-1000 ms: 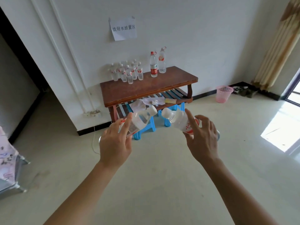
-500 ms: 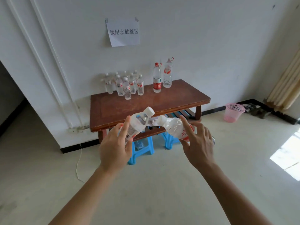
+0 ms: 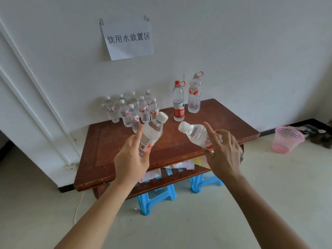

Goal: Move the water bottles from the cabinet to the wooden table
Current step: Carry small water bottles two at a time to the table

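My left hand [image 3: 132, 159] grips a small clear water bottle [image 3: 152, 131] with a white cap, tilted up to the right. In my right hand [image 3: 223, 155] is a second small water bottle [image 3: 197, 134], lying almost flat with its cap pointing left. Both bottles hover over the front half of the brown wooden table [image 3: 111, 141]. At the table's back left stands a cluster of several small bottles [image 3: 133, 110]. Two tall bottles [image 3: 186, 100] with red caps stand at the back middle.
A paper sign [image 3: 128, 39] hangs on the white wall above the table. Papers lie on the table's lower shelf [image 3: 179, 166], and two blue plastic stools [image 3: 156, 196] stand under it. A pink waste basket [image 3: 286, 141] sits on the floor at right.
I have come closer to the table, which now fills the middle of the view. Both hands, each still holding a bottle, are now over the tabletop instead of in front of it.
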